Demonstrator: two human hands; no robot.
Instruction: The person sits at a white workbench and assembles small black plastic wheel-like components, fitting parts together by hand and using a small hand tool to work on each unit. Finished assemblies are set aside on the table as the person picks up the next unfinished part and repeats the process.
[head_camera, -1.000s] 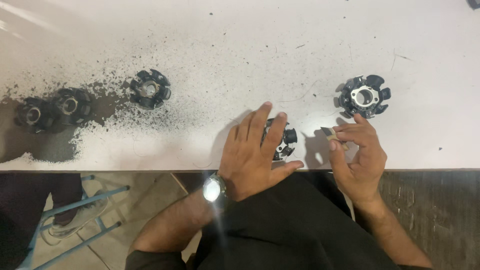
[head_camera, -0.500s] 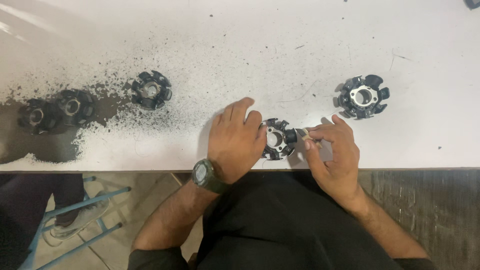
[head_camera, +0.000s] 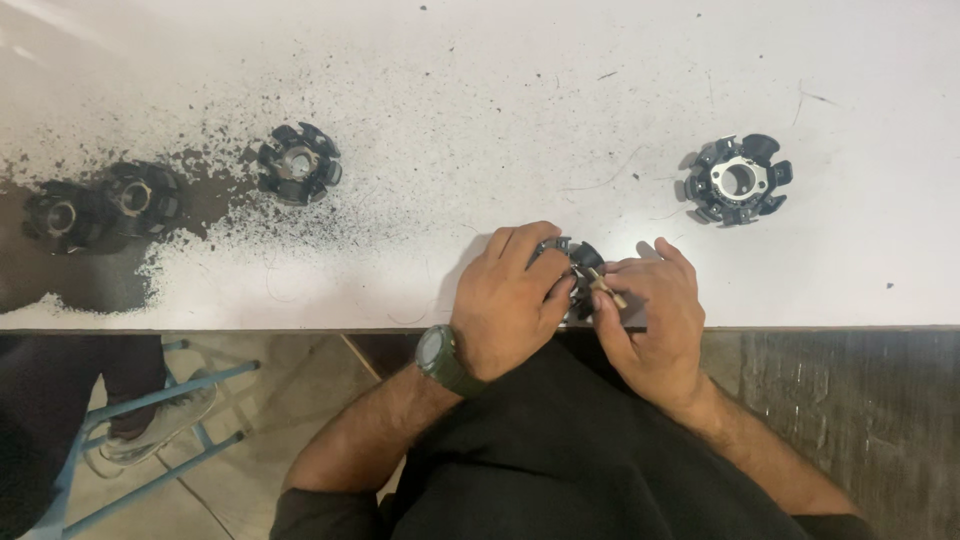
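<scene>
My left hand (head_camera: 515, 295) grips a black round toothed part (head_camera: 574, 262) at the near edge of the white table (head_camera: 480, 90). A dark watch sits on that wrist. My right hand (head_camera: 650, 315) is closed beside the part and pinches a small tan sliver (head_camera: 608, 291) against its side. Most of the part is hidden under my fingers.
A similar black part with a silver centre (head_camera: 737, 179) lies to the right. Three more dark round parts (head_camera: 298, 163) (head_camera: 140, 196) (head_camera: 60, 213) lie to the left amid black dust. A blue stool frame (head_camera: 150, 420) and someone's shoe (head_camera: 160, 425) show below the table edge.
Both hands drew together over the black part near the table edge. My left hand curled around it and my right hand brought the tan sliver up against it.
</scene>
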